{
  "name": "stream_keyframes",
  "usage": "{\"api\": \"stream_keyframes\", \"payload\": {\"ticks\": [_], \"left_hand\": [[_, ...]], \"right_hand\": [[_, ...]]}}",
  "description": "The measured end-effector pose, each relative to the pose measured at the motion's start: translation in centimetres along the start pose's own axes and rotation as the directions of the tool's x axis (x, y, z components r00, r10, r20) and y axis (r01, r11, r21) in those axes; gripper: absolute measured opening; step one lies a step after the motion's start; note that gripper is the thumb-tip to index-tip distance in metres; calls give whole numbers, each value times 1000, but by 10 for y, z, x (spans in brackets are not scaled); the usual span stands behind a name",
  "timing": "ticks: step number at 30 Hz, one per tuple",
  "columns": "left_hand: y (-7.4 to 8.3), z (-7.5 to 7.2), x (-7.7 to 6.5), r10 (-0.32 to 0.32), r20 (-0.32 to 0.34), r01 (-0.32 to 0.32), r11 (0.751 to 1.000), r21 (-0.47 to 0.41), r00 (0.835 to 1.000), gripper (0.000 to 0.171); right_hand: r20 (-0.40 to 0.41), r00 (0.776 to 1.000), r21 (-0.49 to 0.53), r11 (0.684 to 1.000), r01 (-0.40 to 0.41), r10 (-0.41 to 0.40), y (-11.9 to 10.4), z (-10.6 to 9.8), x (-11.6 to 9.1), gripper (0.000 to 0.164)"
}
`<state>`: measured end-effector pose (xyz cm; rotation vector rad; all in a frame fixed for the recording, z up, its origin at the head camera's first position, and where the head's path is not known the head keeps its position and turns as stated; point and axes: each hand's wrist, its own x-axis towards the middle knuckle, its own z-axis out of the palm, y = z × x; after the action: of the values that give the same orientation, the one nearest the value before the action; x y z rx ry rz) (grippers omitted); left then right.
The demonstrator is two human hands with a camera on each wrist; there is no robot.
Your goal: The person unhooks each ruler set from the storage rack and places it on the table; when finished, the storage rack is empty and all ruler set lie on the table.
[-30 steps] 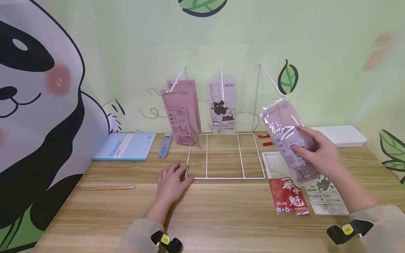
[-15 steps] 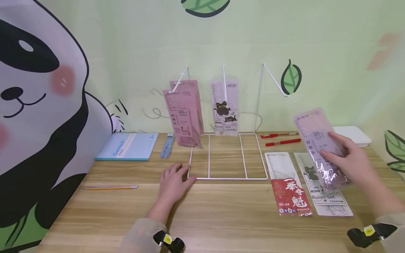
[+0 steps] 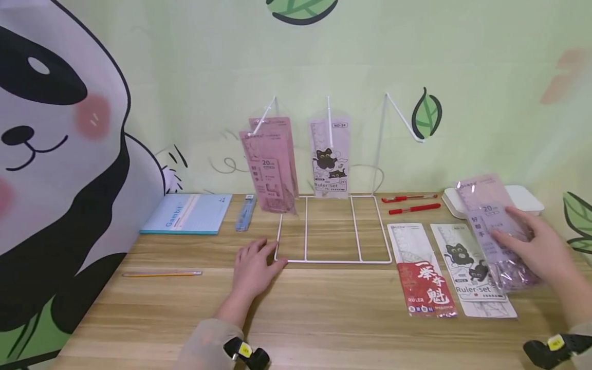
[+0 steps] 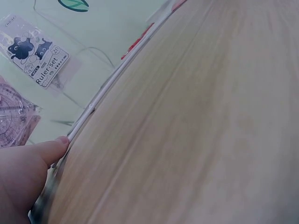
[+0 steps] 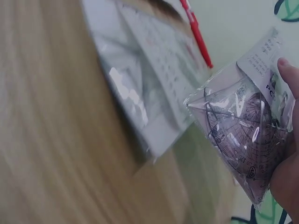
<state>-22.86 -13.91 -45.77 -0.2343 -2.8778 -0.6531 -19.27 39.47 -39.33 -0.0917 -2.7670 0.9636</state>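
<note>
My right hand (image 3: 538,244) grips a pink ruler set (image 3: 483,198) in a clear packet, thumb on its front, tilted above the table's right side. In the right wrist view its clear bottom shows a protractor scale (image 5: 243,135). Under and beside it lie a black-cat ruler set (image 3: 464,257) and a red-and-white ruler set (image 3: 423,280). My left hand (image 3: 252,270) holds the front-left corner of a white wire rack (image 3: 333,261), thumb against the wire. Two pink ruler sets (image 3: 265,169) hang on its left hook and a cat ruler set (image 3: 329,159) on the middle one.
The rack's right hook (image 3: 404,118) is bare. Two red pens (image 3: 413,208) and a white case (image 3: 524,200) lie at the back right. To the left are a blue notebook (image 3: 185,213), a small blue packet (image 3: 245,213) and a pencil (image 3: 162,274).
My right hand has carried the pink ruler set right and down, away from the rack's right hook, bringing the red pens into view. The left hand stays at the rack's corner.
</note>
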Motion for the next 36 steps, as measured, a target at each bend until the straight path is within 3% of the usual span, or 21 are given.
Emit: {"api": "stream_keyframes", "payload": {"ticks": [11, 19, 36], "left_hand": [[-1, 0, 2, -6, 6, 6, 1000, 4, 1000, 56], [-1, 0, 2, -6, 11, 6, 1000, -4, 1000, 56], [-2, 2, 1, 11, -10, -11, 1000, 5, 1000, 55]], "right_hand": [[-23, 998, -20, 998, -51, 51, 33, -3, -10, 77], [9, 997, -55, 996, -76, 77, 51, -4, -15, 79], [41, 999, -184, 983, -26, 34, 70, 8, -22, 81]]}}
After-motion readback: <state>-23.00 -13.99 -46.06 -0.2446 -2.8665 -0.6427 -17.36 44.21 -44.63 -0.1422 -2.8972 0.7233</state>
